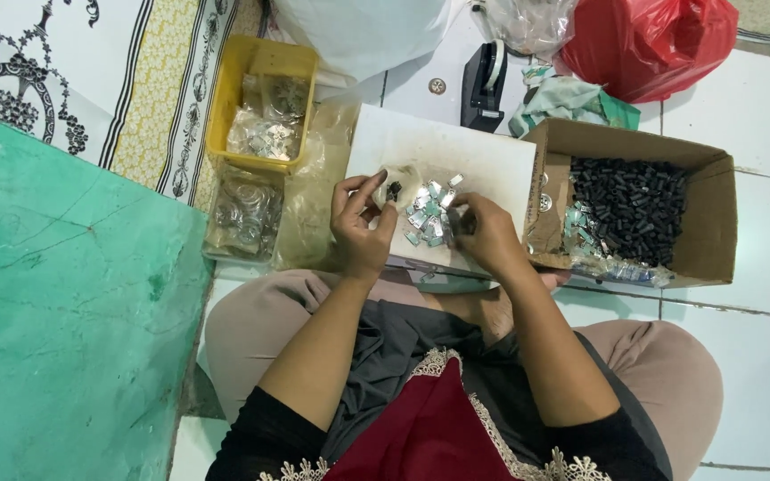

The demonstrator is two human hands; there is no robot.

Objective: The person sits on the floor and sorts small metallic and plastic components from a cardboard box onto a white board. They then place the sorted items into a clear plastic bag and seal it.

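I see my left hand (363, 223) pinching a small clear bag (397, 186) open above the white board (456, 151); my right hand (485, 233) picks metal clips (430, 216) beside it, fingers closed.

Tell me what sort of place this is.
Probably a home used for small piecework, done sitting on a white tiled floor. A cardboard box of small dark tubes, a yellow tray of bagged metal parts and a white board as a work surface point to that.
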